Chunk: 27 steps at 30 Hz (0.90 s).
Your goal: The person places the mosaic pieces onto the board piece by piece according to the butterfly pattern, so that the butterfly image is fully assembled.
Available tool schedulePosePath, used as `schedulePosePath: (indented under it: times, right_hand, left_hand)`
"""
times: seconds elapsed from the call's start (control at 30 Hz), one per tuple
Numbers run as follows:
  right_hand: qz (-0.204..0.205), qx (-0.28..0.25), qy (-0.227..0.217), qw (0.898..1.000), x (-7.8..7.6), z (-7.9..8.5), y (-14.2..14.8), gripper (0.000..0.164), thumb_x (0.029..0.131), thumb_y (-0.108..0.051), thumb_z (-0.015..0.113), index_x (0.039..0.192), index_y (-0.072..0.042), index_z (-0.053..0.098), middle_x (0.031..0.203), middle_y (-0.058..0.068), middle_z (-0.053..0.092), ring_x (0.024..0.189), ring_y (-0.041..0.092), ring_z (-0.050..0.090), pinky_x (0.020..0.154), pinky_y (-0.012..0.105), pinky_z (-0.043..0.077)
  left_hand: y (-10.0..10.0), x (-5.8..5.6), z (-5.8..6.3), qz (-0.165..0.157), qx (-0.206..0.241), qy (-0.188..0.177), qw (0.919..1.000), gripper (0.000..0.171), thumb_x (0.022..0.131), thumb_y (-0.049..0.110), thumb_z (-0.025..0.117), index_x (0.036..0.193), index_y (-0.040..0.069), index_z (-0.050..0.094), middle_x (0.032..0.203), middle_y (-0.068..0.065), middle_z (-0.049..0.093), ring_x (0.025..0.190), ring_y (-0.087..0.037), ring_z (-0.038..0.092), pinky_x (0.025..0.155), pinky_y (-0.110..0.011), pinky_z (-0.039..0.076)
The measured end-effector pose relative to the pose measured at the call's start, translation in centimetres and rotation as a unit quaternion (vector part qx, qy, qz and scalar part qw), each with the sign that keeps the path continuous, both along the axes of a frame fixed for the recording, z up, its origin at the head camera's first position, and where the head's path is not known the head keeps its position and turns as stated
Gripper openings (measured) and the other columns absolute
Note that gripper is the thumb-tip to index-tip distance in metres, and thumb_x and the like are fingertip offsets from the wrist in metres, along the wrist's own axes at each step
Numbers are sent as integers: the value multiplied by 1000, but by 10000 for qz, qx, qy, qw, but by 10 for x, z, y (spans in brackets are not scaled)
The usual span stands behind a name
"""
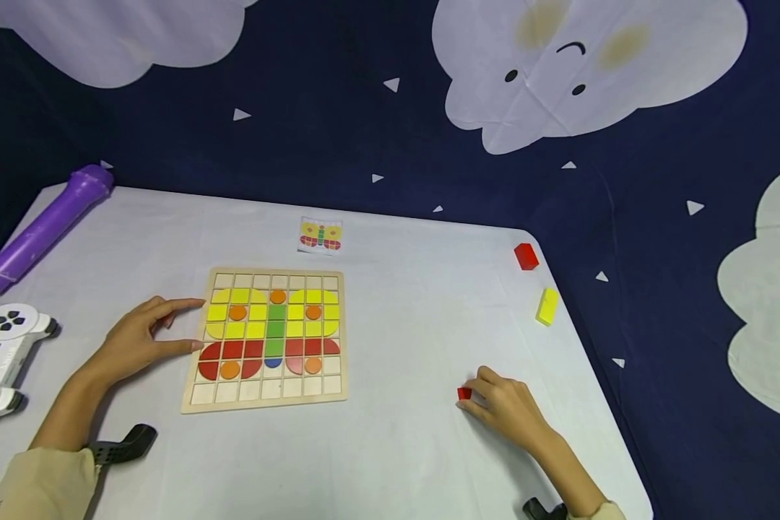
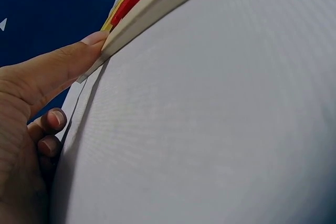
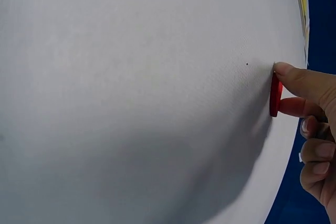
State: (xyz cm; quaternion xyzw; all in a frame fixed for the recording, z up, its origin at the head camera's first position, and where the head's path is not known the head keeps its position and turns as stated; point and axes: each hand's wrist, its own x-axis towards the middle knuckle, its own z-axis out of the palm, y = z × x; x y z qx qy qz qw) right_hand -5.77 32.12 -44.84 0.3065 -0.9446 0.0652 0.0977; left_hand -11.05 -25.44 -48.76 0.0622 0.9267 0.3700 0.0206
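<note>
A wooden grid board (image 1: 266, 403) carries flat tiles in a butterfly pattern: yellow upper wings, red lower wings, a green body, orange discs and a blue half-round. In the lower right wing, the cell right of the orange disc (image 1: 313, 365) shows bare wood. My left hand (image 1: 130, 339) lies at the board's left edge, straight thumb and index fingertips touching its side. To the right of the board, my right hand (image 1: 510, 408) pinches a small red tile (image 3: 275, 95) between thumb and finger, close over the white table. Its other fingers curl inward.
A picture card (image 1: 320, 236) with a butterfly lies behind the board. At the right edge are a red block (image 1: 526, 256) and a yellow block (image 1: 547, 307). A purple tube (image 1: 48, 227) and a white game controller (image 1: 6, 361) lie on the left.
</note>
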Motion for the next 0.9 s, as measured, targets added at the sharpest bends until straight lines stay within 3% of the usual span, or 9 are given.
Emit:
schedulePosePath:
  times: [0.33, 0.57, 0.9]
  right_hand:
    - [52, -107, -275, 9995, -2, 1, -2, 24, 70, -20, 89, 86, -10, 74, 76, -8, 45, 59, -6, 29, 50, 14, 30]
    - [23, -406, -556, 9976, -9, -3, -6, 20, 70, -21, 86, 81, -17, 70, 77, -8, 49, 62, -4, 37, 54, 14, 33]
    - [608, -584, -475, 9953, -28, 2, -38, 19, 73, -22, 85, 83, -15, 71, 77, -5, 52, 61, -4, 36, 54, 13, 34]
  left_hand:
    - [-1, 2, 1, 14, -52, 95, 9999, 67, 76, 30, 84, 135, 11, 60, 87, -4, 38, 81, -10, 34, 68, -37, 25]
    - [-1, 2, 0, 13, -6, 74, 10000, 67, 76, 30, 84, 135, 11, 60, 87, -4, 39, 82, -10, 34, 69, -37, 25]
    - [1, 2, 2, -6, -16, 77, 10000, 66, 76, 30, 85, 134, 11, 60, 87, -4, 39, 82, -11, 35, 69, -39, 26]
